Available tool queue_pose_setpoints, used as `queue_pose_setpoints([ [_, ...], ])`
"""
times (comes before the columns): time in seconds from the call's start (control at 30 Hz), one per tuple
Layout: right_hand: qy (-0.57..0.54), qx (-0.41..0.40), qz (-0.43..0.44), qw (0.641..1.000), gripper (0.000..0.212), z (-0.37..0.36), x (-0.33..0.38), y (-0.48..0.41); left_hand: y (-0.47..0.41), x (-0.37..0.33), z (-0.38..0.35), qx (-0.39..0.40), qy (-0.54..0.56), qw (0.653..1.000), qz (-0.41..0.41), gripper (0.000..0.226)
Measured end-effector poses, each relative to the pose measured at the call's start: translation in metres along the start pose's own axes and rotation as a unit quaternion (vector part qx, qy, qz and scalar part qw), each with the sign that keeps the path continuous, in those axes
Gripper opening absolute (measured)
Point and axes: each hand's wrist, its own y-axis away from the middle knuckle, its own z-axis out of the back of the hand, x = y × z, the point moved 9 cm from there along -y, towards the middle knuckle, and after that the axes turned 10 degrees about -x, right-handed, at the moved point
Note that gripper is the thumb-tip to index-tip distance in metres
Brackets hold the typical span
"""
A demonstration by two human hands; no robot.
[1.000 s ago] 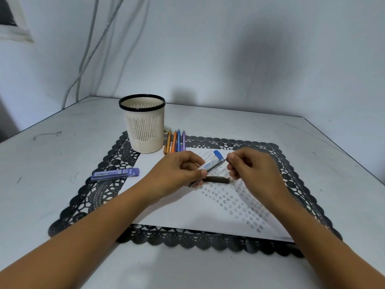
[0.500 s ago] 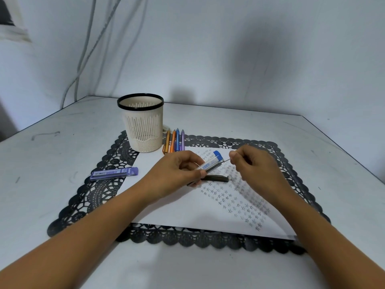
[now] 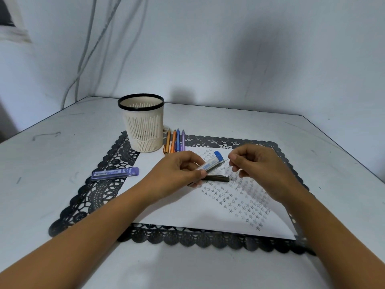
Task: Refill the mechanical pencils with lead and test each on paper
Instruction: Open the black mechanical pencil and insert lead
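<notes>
Blue-capped and clear, the lead tube (image 3: 212,162) sits in the left hand (image 3: 179,170), thumb and upper fingers curled round its lower half. The lower fingers of that hand also grip the dark pencil (image 3: 215,178) just beneath it. The right hand (image 3: 256,163) is close by but not touching the left. Its thumb and forefinger are pinched on a single hair-thin lead (image 3: 226,160) that bridges the small gap from the tube's blue end to the fingertips.

Judging by this, the step in hand is drawing one lead out of the tube. The next move calls for pulling it fully clear without snapping it, then turning its tip down to the pencil's open end and feeding it in straight.

The tube slants up and away to the right, cap end toward the right hand. The pencil's long axis runs nearly level from left to right, with its free end pointing right, below the pinching fingers. Whether that end is the tip or the back I cannot tell, nor whether the barrel touches the paper (image 3: 166,209) under it.

The sheet carries rows of small pencilled stars and lies on a black lace mat (image 3: 108,184). Four coloured pencils (image 3: 175,140) lie side by side at its far edge, beside a slotted cream cup (image 3: 143,124). A purple lead case (image 3: 115,173) rests on the mat at left, on the pale desk (image 3: 62,147)
</notes>
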Motion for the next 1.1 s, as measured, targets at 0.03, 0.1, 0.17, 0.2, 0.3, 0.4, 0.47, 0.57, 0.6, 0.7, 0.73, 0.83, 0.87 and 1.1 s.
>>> queue_pose_setpoints([
  [0.03,-0.003,0.002,-0.003,1.0,0.007,0.0,-0.001,0.0,0.0,0.0,0.0,0.001,0.0,1.0,0.0,0.015],
  [0.1,-0.006,0.003,-0.007,1.0,0.007,-0.001,-0.001,0.0,0.0,0.0,0.0,0.002,-0.001,1.0,-0.002,0.015],
  [0.17,-0.003,-0.002,-0.009,1.0,0.007,0.0,-0.002,-0.001,0.0,0.0,-0.001,0.001,-0.003,1.0,-0.004,0.015],
  [0.2,-0.002,-0.007,-0.009,1.0,0.008,0.001,-0.002,-0.001,0.0,0.0,0.0,0.001,-0.005,1.0,-0.005,0.015],
  [0.3,0.009,-0.021,-0.009,1.0,0.009,0.004,-0.002,-0.001,0.001,0.0,-0.001,0.003,-0.012,1.0,-0.006,0.015],
  [0.4,0.014,-0.045,-0.012,0.999,0.009,0.01,-0.003,-0.003,0.0,0.001,0.0,-0.001,-0.024,1.0,-0.007,0.015],
  [0.47,0.011,-0.067,-0.017,0.998,0.009,0.017,-0.005,-0.005,0.0,0.001,0.001,-0.008,-0.041,0.999,-0.011,0.014],
  [0.57,-0.02,-0.115,-0.045,0.992,0.012,0.031,-0.014,-0.01,-0.002,0.003,0.005,-0.025,-0.059,0.998,-0.013,0.011],
  [0.6,-0.032,-0.134,-0.06,0.989,0.013,0.036,-0.018,-0.011,-0.002,0.003,0.007,-0.032,-0.059,0.998,-0.011,0.01],
  [0.7,-0.046,-0.172,-0.089,0.98,0.017,0.044,-0.028,-0.012,-0.004,0.004,0.011,-0.049,-0.059,0.997,-0.009,0.009],
  [0.73,-0.031,-0.175,-0.086,0.98,0.016,0.044,-0.029,-0.012,-0.004,0.004,0.012,-0.053,-0.061,0.997,-0.01,0.008],
  [0.83,0.04,-0.153,-0.059,0.986,0.013,0.034,-0.028,-0.008,-0.005,0.002,0.013,-0.056,-0.054,0.997,-0.011,0.008],
  [0.87,0.056,-0.141,-0.057,0.987,0.013,0.028,-0.029,-0.007,-0.004,0.002,0.012,-0.056,-0.047,0.997,-0.008,0.009],
  [1.1,0.194,-0.061,-0.042,0.978,0.012,0.006,-0.038,-0.008,-0.004,0.002,0.012,-0.056,-0.043,0.997,-0.009,0.009],
])
